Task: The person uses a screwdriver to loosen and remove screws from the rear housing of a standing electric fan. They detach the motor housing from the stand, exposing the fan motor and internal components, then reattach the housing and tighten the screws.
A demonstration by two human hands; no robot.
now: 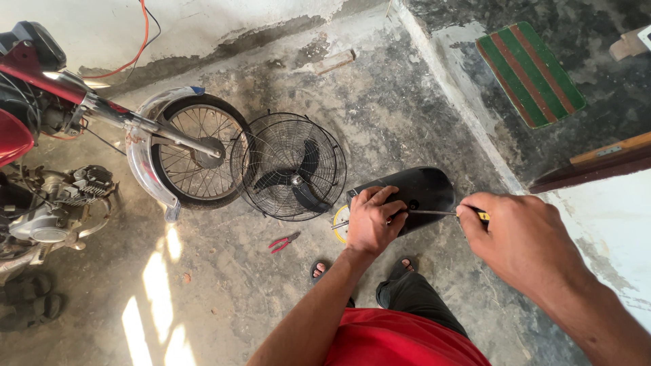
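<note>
Your right hand [519,234], nearest the lens, has its fingers clamped on one yellow-handled screwdriver [444,213], shaft pointing left. Your left hand [373,220] lies palm-down, fingers curled over one black fan housing [424,190] above your feet. One fan cage [288,166], one pair of red pliers [283,242] and one motorcycle wheel [196,152] sit to the left.

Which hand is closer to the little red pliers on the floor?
Left. The left hand grips the black fan housing, just right of the red pliers. The right hand, holding a screwdriver, is farther right.
</note>
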